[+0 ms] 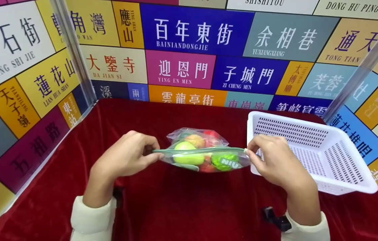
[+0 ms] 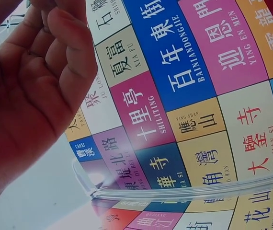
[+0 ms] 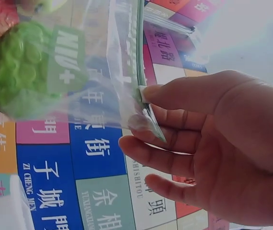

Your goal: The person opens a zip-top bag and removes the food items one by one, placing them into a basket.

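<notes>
A clear zip bag (image 1: 202,150) with a green seal strip hangs above the red tablecloth, stretched between both hands. Inside it lie toy fruits: a green apple (image 1: 184,147), a peach-coloured one, red pieces and a bumpy green fruit (image 1: 224,160). My left hand (image 1: 132,155) pinches the left end of the seal. My right hand (image 1: 269,159) pinches the right end. In the right wrist view the thumb and fingers (image 3: 148,91) pinch the seal strip (image 3: 140,52), with the bumpy green fruit (image 3: 14,72) behind the plastic. The left wrist view shows only the curled left hand (image 2: 31,81), not the bag.
A white perforated plastic basket (image 1: 312,157) stands at the right on the red cloth (image 1: 182,207), close to my right hand. Walls of coloured sign panels (image 1: 195,53) enclose the back and both sides. A small black object (image 1: 277,218) shows by my right sleeve.
</notes>
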